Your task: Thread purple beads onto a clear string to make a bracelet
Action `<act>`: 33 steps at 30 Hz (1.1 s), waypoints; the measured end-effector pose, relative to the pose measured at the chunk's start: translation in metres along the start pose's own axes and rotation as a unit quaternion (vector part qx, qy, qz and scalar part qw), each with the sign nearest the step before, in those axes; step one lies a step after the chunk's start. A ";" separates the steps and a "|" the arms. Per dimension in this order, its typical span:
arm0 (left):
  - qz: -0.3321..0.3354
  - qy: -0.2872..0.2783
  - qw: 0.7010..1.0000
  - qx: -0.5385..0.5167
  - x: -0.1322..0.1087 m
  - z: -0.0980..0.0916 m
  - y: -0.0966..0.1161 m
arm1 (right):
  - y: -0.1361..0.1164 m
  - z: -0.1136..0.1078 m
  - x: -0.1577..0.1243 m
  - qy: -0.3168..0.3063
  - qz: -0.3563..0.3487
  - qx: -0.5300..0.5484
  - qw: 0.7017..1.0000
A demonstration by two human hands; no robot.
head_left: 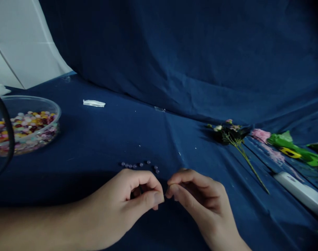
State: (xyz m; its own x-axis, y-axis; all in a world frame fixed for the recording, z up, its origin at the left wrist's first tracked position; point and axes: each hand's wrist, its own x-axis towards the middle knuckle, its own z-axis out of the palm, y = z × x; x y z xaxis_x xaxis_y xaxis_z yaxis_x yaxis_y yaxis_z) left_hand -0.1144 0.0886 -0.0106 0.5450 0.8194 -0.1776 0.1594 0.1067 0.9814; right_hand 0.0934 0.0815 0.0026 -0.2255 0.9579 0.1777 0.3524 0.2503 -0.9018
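Note:
My left hand (138, 198) and my right hand (200, 202) face each other close together, low over the blue cloth (117, 132). Thumb and forefinger are pinched together on both. Whatever is between these fingertips is too small or hidden to name; only a tiny glint shows in the gap between the hands. Just beyond my left hand, several small purple beads (134, 166) lie loose on the cloth in a rough row.
A clear round tub (58, 111) of mixed coloured beads stands at left, with a black curved band (10, 136) before it. A white strip (94, 103) lies farther back. Right are artificial flowers (236, 139), a pink flower (260, 135) and a white device (300, 191).

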 end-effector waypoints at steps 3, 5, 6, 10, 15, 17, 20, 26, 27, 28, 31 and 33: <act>0.001 0.000 1.000 -0.006 0.000 0.000 -0.003 | 0.003 0.000 0.000 0.008 0.015 0.025 1.000; -0.004 0.001 1.000 -0.017 0.001 0.000 -0.003 | 0.004 0.000 0.001 0.011 0.022 0.042 0.999; -0.006 0.002 1.000 -0.017 0.001 -0.001 -0.002 | 0.005 -0.001 0.001 0.012 0.025 0.050 0.998; -0.013 0.005 1.000 -0.013 0.001 -0.001 0.002 | 0.007 -0.002 0.002 0.004 0.024 0.075 0.997; -0.018 0.009 1.000 -0.016 0.001 0.000 0.001 | 0.010 -0.005 -0.001 -0.020 0.025 0.067 0.997; -0.014 0.013 1.000 -0.015 0.001 0.000 -0.002 | 0.008 -0.005 -0.002 -0.022 0.035 0.068 0.997; -0.001 0.022 1.000 -0.004 0.003 -0.001 -0.005 | 0.005 -0.003 -0.001 -0.040 0.049 0.095 0.993; 0.035 0.042 0.998 -0.015 0.005 0.000 -0.002 | 0.003 0.002 0.001 -0.060 0.127 0.225 0.964; 0.036 0.045 0.998 -0.019 0.005 0.000 -0.002 | 0.003 0.004 0.001 -0.055 0.141 0.250 0.956; 0.040 0.044 0.998 -0.024 0.005 0.001 -0.002 | 0.002 0.005 0.000 -0.048 0.152 0.273 0.949; 0.049 0.037 0.997 -0.043 0.006 0.002 -0.003 | 0.000 0.012 -0.003 -0.015 0.176 0.319 0.931; 0.053 0.030 0.997 -0.049 0.006 0.002 -0.004 | -0.002 0.016 -0.005 0.007 0.187 0.329 0.926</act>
State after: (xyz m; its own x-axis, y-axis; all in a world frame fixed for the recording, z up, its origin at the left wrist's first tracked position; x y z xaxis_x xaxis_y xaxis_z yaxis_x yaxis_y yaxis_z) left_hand -0.1100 0.0921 -0.0154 0.5040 0.8608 -0.0706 0.0199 0.0701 0.9973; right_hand 0.0795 0.0744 -0.0030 -0.1868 0.9631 -0.1936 -0.2271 -0.2341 -0.9453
